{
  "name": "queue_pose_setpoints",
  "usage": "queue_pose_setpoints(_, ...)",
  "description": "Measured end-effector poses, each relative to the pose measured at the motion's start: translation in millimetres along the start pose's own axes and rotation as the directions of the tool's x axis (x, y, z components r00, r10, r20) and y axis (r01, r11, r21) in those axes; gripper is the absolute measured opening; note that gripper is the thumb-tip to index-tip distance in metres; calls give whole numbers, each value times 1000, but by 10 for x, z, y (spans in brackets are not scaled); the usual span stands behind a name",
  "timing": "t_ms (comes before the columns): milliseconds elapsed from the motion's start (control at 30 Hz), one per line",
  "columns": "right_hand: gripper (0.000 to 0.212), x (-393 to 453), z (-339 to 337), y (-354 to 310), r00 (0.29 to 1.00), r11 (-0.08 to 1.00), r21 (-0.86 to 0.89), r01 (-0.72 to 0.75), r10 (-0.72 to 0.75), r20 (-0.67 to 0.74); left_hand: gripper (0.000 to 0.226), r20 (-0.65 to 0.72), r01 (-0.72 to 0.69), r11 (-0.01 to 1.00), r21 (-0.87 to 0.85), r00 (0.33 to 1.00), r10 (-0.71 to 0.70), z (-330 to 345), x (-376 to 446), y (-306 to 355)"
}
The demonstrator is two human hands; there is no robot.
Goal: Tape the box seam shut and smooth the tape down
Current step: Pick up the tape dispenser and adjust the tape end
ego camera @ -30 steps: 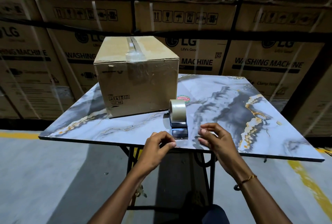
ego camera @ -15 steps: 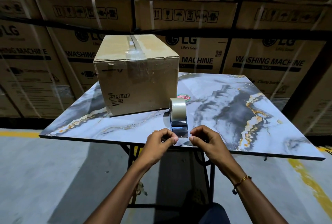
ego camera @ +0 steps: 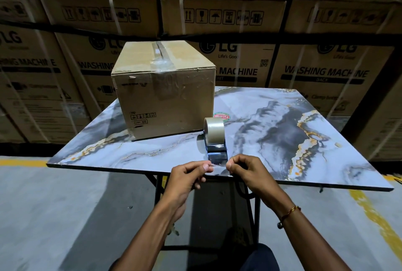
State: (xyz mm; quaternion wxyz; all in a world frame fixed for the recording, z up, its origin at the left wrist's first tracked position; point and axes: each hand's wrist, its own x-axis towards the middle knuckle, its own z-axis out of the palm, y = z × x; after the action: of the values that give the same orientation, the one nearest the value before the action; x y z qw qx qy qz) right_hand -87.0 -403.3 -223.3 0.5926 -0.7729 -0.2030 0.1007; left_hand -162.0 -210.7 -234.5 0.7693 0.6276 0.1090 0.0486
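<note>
A brown cardboard box (ego camera: 165, 98) stands on the far left of a marble-patterned table (ego camera: 272, 131). Its top seam (ego camera: 159, 52) runs away from me, with clear tape near the front edge. A roll of clear tape (ego camera: 214, 130) stands upright just right of the box's front corner. A loose strip of tape (ego camera: 217, 155) runs from the roll toward me. My left hand (ego camera: 188, 172) and my right hand (ego camera: 245, 169) each pinch one corner of the strip's free end at the table's near edge.
Stacked washing-machine cartons (ego camera: 315, 70) form a wall behind the table. A small round sticker (ego camera: 221, 116) lies on the tabletop behind the roll. Black metal table legs (ego camera: 156, 186) stand below, on a grey floor with yellow lines (ego camera: 378, 225).
Both hands have closed in on the free end of the tape strip and now pinch it between them. The roll and the box have not moved.
</note>
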Motion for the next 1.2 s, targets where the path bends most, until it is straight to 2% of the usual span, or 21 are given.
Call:
queue_pose_setpoints(100, 20, 8, -43, 11, 1000, 1000, 6, -8, 8, -11, 21, -61, -11, 997, -76, 998, 7, -8, -25, -17)
queue_pose_setpoints(167, 20, 17, -65, 15, 1000, 1000, 15, -22, 22, -4, 20, -74, -31, 999, -21, 997, 30, 8, -20, 10)
queue_pose_setpoints(333, 20, 28, -56, -8, 999, 999, 19, -36, 36, 14, 13, -10, -29, 993, 112, 999, 30, 140, -4, 96)
queue_pose_setpoints(467, 18, 31, -53, -32, 999, 999, 9, -45, 45, 19, 7, -43, -24, 992, 127, 999, 30, 244, 34, 82)
queue_pose_setpoints(833, 20, 46, -29, -98, 990, 991, 24, -130, 131, -45, 14, -148, 129, 991, -35, 980, -133, 289, 121, 103)
queue_pose_setpoints(1067, 24, 81, 9, -163, 977, 979, 49, -198, 201, -74, 14, -183, 188, 982, -28, 965, -189, 311, 148, 152)
queue_pose_setpoints(1200, 14, 74, 19, -199, 969, 971, 59, -231, 235, -77, 12, -202, 208, 978, 3, 958, -203, 317, 149, 167)
